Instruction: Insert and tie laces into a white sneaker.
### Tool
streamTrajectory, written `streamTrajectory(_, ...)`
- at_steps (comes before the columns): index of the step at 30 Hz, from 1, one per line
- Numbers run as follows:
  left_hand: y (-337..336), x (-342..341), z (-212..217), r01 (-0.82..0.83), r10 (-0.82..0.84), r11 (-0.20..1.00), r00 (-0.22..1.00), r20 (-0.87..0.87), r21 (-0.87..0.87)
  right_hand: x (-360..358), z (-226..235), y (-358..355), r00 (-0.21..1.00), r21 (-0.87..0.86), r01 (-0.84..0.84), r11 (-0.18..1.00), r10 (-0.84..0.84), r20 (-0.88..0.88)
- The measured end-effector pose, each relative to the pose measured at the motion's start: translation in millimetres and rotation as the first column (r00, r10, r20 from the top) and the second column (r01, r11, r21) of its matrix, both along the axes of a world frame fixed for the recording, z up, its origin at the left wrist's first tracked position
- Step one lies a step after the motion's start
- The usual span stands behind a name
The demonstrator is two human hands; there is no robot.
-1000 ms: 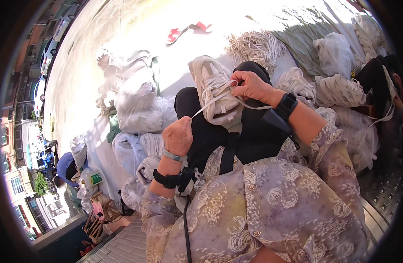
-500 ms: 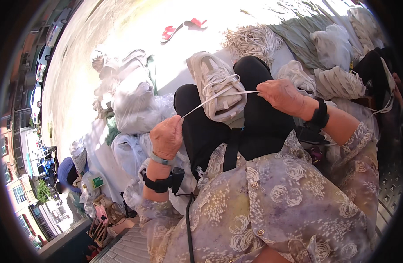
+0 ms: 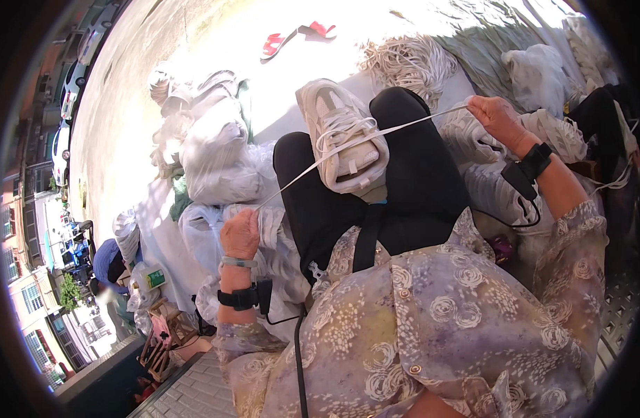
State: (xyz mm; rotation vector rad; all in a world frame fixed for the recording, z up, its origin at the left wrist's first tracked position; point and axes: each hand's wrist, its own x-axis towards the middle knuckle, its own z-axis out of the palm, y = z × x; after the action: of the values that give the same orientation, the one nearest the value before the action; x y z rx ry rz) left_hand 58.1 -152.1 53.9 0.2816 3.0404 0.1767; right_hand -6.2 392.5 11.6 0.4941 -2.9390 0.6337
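Note:
A pale beige sneaker rests between my knees, its opening facing me and its toe pointing away. White lace runs through its eyelets. One end of the shoelace stretches taut to my right hand, which pinches it out beyond my right knee. My left hand, closed on the other end, is low beside my left thigh. The lace passes across the shoe's tongue in a nearly straight slanting line between both hands.
Clear plastic bags of pale goods stand at my left. A heap of white laces lies beyond my right knee, near more bundled shoes. Red-and-black sandals lie ahead on the ground. A person bends over at far left.
My hands have moved apart, the right one outward and up, the left one outward and down. The lace between them is drawn longer. The sneaker stays between my knees.

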Motion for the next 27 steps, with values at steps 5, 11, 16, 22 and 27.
streamTrajectory(5,25.0,6.6,-10.2,-0.331,0.093,0.884,0.817,0.57,0.33,21.7,27.0,-59.0,0.492,-0.342,0.509,0.79,0.06,0.869)
streamTrajectory(11,108.0,-20.7,21.7,-0.604,-0.345,0.542,0.474,0.81,0.584,22.9,42.6,-122.9,0.389,-0.58,0.549,0.602,0.43,0.815)
streamTrajectory(16,163.9,-37.7,24.7,-0.531,-0.395,0.53,0.536,0.746,0.661,4.7,27.9,-151.5,0.593,-0.687,0.473,0.552,0.377,0.711)
streamTrajectory(22,192.9,-46.0,15.1,-0.515,-0.384,0.496,0.592,0.708,0.699,-3.6,18.3,-150.2,0.685,-0.722,0.571,0.391,0.257,0.681)
streamTrajectory(27,200.1,-48.0,14.5,-0.511,-0.298,0.534,0.632,0.716,0.674,2.7,8.7,-153.6,0.707,-0.722,0.536,0.437,0.236,0.667)
